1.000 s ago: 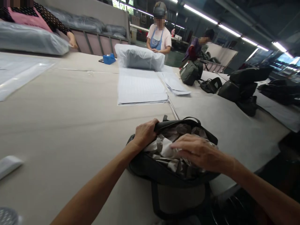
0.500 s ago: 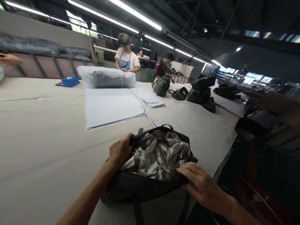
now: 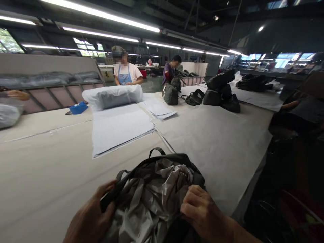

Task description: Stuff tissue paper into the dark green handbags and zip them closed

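A dark bag (image 3: 194,168) lies open on the table at the bottom centre, stuffed with crumpled grey paper (image 3: 144,199). My left hand (image 3: 92,212) grips the bag's left edge, thumb inside and fingers outside. On the right side of the opening, my right hand (image 3: 199,209) has its fingers curled at the edge of the paper; whether they pinch paper or fabric is hidden. Two strap loops stand up from the bag's far side.
Beyond the bag are white sheets (image 3: 121,128), a wrapped package (image 3: 113,96), a blue object (image 3: 78,107) and several dark bags (image 3: 212,97). Two people (image 3: 125,72) stand across the table (image 3: 50,162); another person's hand (image 3: 17,95) shows at far left.
The view has shifted. The bag appears closer and turned, with its left side nearer. My left hand has moved down and left with its edge; my right hand's fingers have curled in.
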`<state>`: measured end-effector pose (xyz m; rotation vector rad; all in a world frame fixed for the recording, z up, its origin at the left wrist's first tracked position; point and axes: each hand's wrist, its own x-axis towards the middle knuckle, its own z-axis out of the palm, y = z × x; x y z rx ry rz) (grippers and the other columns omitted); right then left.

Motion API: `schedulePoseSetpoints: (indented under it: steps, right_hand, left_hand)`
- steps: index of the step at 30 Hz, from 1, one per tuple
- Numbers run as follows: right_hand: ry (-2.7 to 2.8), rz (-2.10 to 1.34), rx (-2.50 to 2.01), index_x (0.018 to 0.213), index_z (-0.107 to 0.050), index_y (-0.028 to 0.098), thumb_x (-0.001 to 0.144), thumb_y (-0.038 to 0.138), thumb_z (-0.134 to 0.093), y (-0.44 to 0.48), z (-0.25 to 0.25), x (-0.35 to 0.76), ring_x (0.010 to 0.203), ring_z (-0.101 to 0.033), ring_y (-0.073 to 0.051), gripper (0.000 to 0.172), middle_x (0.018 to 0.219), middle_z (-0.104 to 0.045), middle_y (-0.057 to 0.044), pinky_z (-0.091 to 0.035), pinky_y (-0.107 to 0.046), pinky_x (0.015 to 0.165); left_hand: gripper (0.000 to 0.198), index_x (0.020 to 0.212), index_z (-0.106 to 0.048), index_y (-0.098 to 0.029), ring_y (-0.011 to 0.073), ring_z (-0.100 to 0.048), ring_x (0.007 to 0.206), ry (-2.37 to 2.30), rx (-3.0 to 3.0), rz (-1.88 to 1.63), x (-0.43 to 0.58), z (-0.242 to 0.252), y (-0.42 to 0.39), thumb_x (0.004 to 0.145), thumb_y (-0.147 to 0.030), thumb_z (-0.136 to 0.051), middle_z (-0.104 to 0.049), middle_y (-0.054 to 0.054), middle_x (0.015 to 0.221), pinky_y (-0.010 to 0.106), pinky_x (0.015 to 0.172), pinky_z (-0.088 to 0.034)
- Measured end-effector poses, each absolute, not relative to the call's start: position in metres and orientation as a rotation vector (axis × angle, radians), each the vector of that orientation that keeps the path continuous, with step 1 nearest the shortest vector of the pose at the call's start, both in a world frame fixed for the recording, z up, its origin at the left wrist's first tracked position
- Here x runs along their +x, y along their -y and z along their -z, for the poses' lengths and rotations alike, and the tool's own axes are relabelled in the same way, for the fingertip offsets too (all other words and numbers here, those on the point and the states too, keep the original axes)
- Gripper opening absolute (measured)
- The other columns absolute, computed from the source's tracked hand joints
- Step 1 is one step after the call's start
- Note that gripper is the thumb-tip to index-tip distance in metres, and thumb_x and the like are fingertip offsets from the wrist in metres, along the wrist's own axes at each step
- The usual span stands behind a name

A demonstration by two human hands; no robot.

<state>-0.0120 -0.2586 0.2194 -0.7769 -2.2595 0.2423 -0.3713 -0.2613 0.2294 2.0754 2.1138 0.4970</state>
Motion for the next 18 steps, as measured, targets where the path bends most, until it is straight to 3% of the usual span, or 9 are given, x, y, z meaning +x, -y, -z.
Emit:
schedulePoseSetpoints:
  steps: [3,7,11,14,16,18]
  right_hand:
    - [2.289,-0.335,-0.706,0.082,-0.053,0.017,0.100,0.021,-0.049,0.257,-0.215,-0.007,0.080,-0.053,-0.016,0.019,0.080,-0.060,-0.002,-0.044,-0.034,0.079]
    - [2.302,-0.318,-0.609,0.076,-0.052,0.017,0.099,0.022,-0.049,0.255,-0.204,-0.006,0.074,-0.053,-0.015,0.024,0.074,-0.059,-0.001,-0.044,-0.033,0.072]
    - [2.190,-0.504,-0.417,0.084,-0.059,0.019,0.106,0.030,-0.040,0.252,-0.206,0.004,0.077,-0.059,-0.015,0.031,0.075,-0.063,0.000,-0.049,-0.031,0.072]
    - [1.951,-0.917,-0.456,0.095,-0.061,0.019,0.105,0.027,-0.048,0.236,-0.217,0.027,0.082,-0.063,-0.013,0.018,0.086,-0.067,-0.002,-0.054,-0.026,0.076]
    - [1.856,-0.881,-0.719,0.102,-0.062,0.020,0.099,0.016,-0.053,0.216,-0.216,0.041,0.092,-0.064,-0.015,0.011,0.096,-0.067,-0.006,-0.056,-0.028,0.084]
    - [1.897,-0.636,-0.950,0.117,-0.061,0.020,0.096,0.010,-0.051,0.195,-0.205,0.047,0.105,-0.062,-0.020,0.026,0.110,-0.066,-0.009,-0.057,-0.037,0.093]
  left_hand:
    - [0.036,0.132,-0.052,-0.033,0.0292,-0.063,0.121,-1.892,2.458,-0.849,-0.322,-0.259,0.255,0.095,-0.030,-0.050,-0.061,0.006,0.138,0.040,0.091,-0.056]
    - [0.038,0.135,-0.054,-0.028,0.0227,-0.049,0.135,-1.355,2.712,-0.782,-0.248,-0.278,0.235,0.098,-0.020,-0.053,-0.059,0.004,0.141,0.038,0.113,-0.045]
    - [0.046,0.145,-0.048,-0.023,0.0225,-0.049,0.137,-1.116,2.708,-0.499,-0.209,-0.261,0.224,0.100,-0.024,-0.053,-0.059,0.005,0.144,0.039,0.116,-0.045]
    - [0.049,0.149,-0.043,-0.023,0.0212,-0.052,0.136,-1.153,2.616,-0.421,-0.201,-0.248,0.224,0.101,-0.026,-0.052,-0.054,0.007,0.150,0.035,0.112,-0.050]
    - [0.050,0.151,-0.040,-0.023,0.0204,-0.052,0.137,-1.165,2.559,-0.396,-0.200,-0.245,0.225,0.102,-0.023,-0.050,-0.052,0.009,0.151,0.033,0.112,-0.050]
    - [0.050,0.151,-0.039,-0.022,0.0198,-0.052,0.137,-1.174,2.514,-0.411,-0.199,-0.244,0.226,0.101,-0.020,-0.049,-0.052,0.011,0.150,0.032,0.112,-0.049]
